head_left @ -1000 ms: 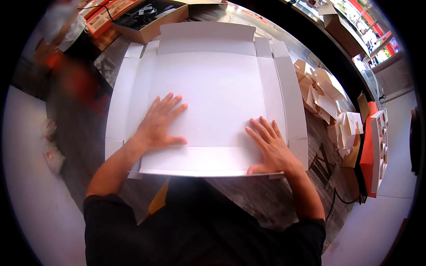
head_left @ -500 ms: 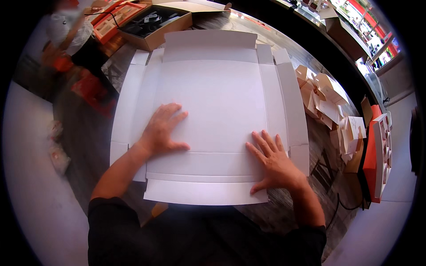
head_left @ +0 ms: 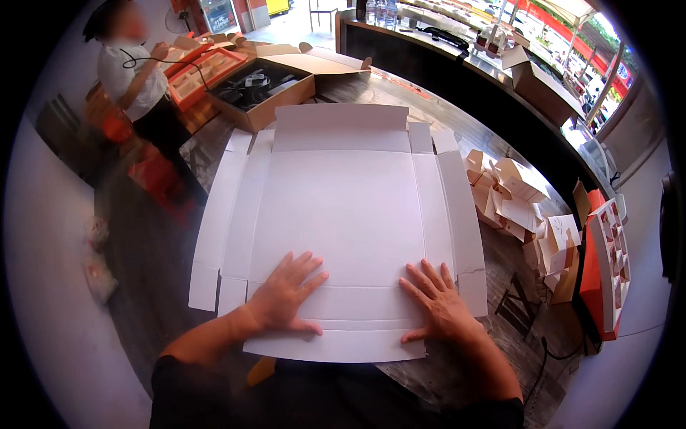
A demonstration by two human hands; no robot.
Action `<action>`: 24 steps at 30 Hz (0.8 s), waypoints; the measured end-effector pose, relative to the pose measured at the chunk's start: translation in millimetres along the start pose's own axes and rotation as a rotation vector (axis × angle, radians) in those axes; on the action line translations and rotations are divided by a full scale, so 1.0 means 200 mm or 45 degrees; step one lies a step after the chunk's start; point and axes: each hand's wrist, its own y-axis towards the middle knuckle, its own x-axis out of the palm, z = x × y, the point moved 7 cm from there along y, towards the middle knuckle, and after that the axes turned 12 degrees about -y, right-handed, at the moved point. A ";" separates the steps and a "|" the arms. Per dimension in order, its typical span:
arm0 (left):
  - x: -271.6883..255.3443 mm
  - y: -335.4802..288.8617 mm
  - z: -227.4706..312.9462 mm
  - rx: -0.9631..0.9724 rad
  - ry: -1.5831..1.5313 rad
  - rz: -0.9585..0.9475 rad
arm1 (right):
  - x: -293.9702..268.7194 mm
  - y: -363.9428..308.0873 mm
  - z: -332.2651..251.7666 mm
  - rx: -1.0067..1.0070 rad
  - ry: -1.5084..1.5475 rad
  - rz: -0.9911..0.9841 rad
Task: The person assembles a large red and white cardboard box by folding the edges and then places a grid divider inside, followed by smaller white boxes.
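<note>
A large white cardboard box blank lies unfolded in front of me, creased along its sides, with its far flap tilted up. My left hand rests on its near left part, fingers spread and thumb pointing inward. On the near right part lies my right hand, also flat with fingers apart. Both palms are near the crease before the front flap. Neither hand grips anything.
Several small folded paper boxes lie to the right, beside an orange box with a white compartment tray. An open carton with black items and cables stands at the far left. Beyond it, another person stands by orange trays.
My left hand has slid nearer to me along the cardboard. My right hand stays near the same crease. The view has tilted up, showing more of the far room.
</note>
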 end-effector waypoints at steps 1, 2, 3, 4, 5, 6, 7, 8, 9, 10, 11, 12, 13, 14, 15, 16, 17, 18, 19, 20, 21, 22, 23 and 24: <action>0.04 -0.01 -0.01 0.002 0.005 -0.016 | 0.01 -0.02 -0.01 0.003 0.010 0.008; 0.04 0.01 -0.01 0.021 0.074 -0.001 | 0.00 -0.02 0.00 0.016 -0.016 0.030; 0.03 -0.03 -0.02 -0.008 0.140 0.002 | 0.00 0.01 -0.01 -0.014 -0.019 0.041; 0.05 -0.04 -0.03 -0.016 0.192 0.005 | 0.00 0.03 -0.02 -0.022 -0.029 0.042; 0.06 -0.06 -0.03 0.007 0.174 0.044 | 0.00 0.03 -0.02 -0.019 -0.012 0.060; 0.08 -0.04 -0.06 0.047 0.170 0.099 | 0.00 0.03 -0.01 -0.014 -0.008 0.066; 0.08 -0.05 -0.06 0.084 0.167 0.155 | 0.01 0.02 -0.01 -0.010 -0.003 0.072; 0.09 -0.06 -0.04 0.079 0.130 0.165 | 0.01 0.02 -0.01 -0.010 0.001 0.078; 0.07 -0.05 -0.03 0.089 0.108 0.190 | 0.01 0.01 -0.01 -0.010 0.004 0.116; 0.05 -0.04 -0.02 0.098 0.087 0.214 | 0.00 0.00 -0.01 -0.012 0.022 0.130; 0.03 -0.05 -0.02 0.089 0.084 0.224 | -0.01 0.00 -0.01 -0.015 0.041 0.145; 0.02 -0.05 -0.01 0.077 0.071 0.234 | -0.02 0.00 -0.01 -0.019 0.060 0.150; 0.00 -0.05 0.00 0.066 0.059 0.244 | -0.03 -0.01 0.00 -0.018 0.090 0.194; -0.02 -0.04 0.00 0.057 0.053 0.277 | -0.04 -0.02 0.02 -0.016 0.121 0.239; -0.05 -0.05 -0.01 0.046 0.041 0.304 | -0.05 -0.03 0.03 -0.012 0.156 0.278; -0.08 -0.06 -0.01 0.025 0.032 0.321 | -0.05 -0.05 0.05 -0.022 0.194 0.340; -0.16 -0.07 0.01 0.011 0.003 0.391 | -0.07 -0.07 0.08 -0.029 0.232 0.401; -0.21 -0.08 0.00 0.009 -0.019 0.449 | -0.10 -0.09 0.09 -0.018 0.263 0.453; -0.29 -0.11 0.01 -0.009 -0.033 0.515 | -0.20 -0.12 0.08 -0.003 0.247 0.543; -0.37 -0.14 0.01 -0.026 -0.047 0.580 | -0.25 -0.15 0.09 0.014 0.266 0.594; -0.45 -0.19 -0.01 -0.067 -0.021 0.617 | -0.29 -0.19 0.12 0.031 0.281 0.649; -0.51 -0.24 -0.03 -0.107 -0.003 0.650 | -0.32 -0.23 0.14 0.053 0.295 0.698; -0.57 -0.27 -0.04 -0.148 0.009 0.736 | -0.38 -0.27 0.16 0.077 0.227 0.770; -0.63 -0.32 -0.07 -0.141 0.006 0.805 | -0.41 -0.31 0.18 0.113 0.188 0.823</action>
